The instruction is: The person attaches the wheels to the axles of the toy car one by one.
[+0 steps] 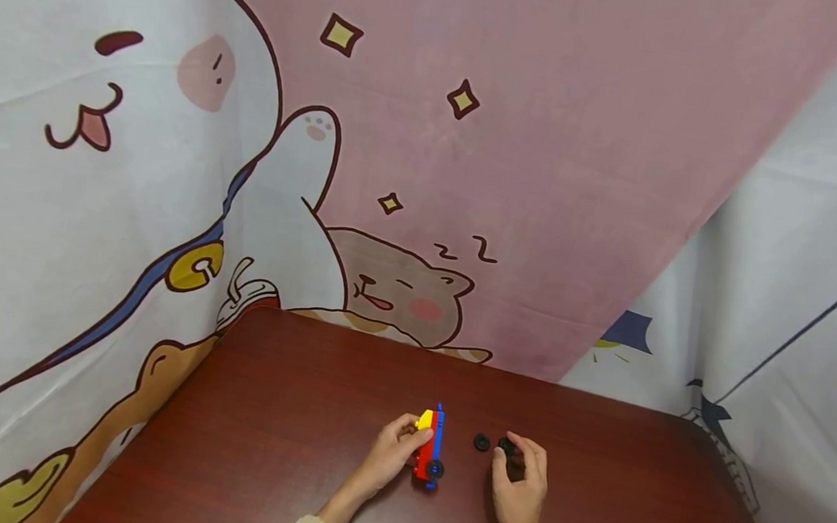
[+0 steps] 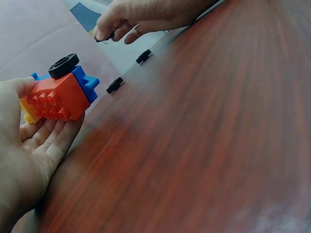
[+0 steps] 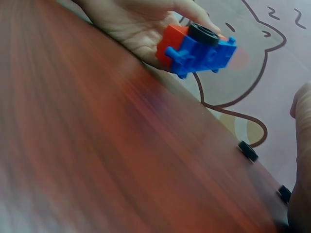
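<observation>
My left hand (image 1: pixel 392 454) holds a small toy car (image 1: pixel 426 448) of red, blue and yellow plastic blocks, raised above the table. One black wheel (image 2: pixel 63 65) sits on the blue base of the car, and blue axle stubs (image 3: pixel 175 56) stick out bare. Thumb on one side and fingers underneath grip the body. To the right, my right hand (image 1: pixel 525 492) pinches a black wheel (image 2: pixel 112 36) between thumb and fingertips, just over the table. A loose black wheel (image 1: pixel 482 442) lies on the table between the hands; another loose wheel (image 2: pixel 144 56) shows in the left wrist view.
The dark red-brown wooden table (image 1: pixel 291 415) spreads under both hands. Its far edge meets a pink and white cartoon cloth (image 1: pixel 541 181) hanging behind. More printed cloth (image 1: pixel 101 215) hangs along the left side, and white cloth (image 1: pixel 789 279) on the right.
</observation>
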`<state>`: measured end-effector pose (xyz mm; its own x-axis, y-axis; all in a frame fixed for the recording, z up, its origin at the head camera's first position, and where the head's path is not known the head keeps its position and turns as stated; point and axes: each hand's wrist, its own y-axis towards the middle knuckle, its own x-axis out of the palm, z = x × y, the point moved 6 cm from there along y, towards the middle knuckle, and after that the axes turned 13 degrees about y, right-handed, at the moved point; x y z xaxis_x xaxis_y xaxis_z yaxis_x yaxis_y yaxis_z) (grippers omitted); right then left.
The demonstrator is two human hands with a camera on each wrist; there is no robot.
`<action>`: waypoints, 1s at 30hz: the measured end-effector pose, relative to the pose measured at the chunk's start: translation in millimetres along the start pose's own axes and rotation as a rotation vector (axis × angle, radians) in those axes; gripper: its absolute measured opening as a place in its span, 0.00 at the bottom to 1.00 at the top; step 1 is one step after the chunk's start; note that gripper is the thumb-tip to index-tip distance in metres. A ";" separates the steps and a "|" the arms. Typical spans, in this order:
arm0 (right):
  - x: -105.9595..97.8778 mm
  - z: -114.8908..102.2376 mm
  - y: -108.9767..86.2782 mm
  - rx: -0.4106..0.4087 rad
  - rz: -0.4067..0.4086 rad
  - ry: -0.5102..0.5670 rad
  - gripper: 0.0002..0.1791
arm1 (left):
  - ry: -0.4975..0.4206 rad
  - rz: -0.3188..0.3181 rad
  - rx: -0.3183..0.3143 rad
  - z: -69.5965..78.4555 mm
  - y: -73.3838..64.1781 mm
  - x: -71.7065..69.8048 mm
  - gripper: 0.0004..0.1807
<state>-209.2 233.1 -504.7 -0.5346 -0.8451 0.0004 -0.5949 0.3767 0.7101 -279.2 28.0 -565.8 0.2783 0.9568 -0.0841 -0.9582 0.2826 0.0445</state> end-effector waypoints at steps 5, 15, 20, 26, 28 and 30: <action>7.5 -0.9 -1.1 -0.018 -0.015 0.035 0.20 | 0.004 -0.002 0.007 -3.0 1.9 1.4 0.16; 20.7 2.4 -6.8 -0.010 0.010 0.016 0.19 | 0.013 0.002 0.012 -5.3 0.8 -0.5 0.15; 33.4 1.2 -10.8 0.008 0.031 0.016 0.18 | 0.011 -0.011 0.015 -5.8 0.4 0.5 0.16; 54.5 0.7 -13.4 0.042 0.032 0.040 0.16 | 0.028 0.004 0.002 -5.5 -0.9 -2.7 0.15; 59.8 0.4 -10.8 0.046 0.024 0.055 0.16 | 0.033 0.002 -0.008 -3.9 0.0 -1.9 0.16; 62.4 -0.8 -7.6 0.037 0.024 0.065 0.16 | 0.029 -0.004 -0.009 -3.3 2.0 0.1 0.17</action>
<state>-237.5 177.1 -509.6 -0.5096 -0.8581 0.0632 -0.6052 0.4097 0.6826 -281.3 28.4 -569.0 0.2801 0.9532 -0.1135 -0.9577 0.2856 0.0352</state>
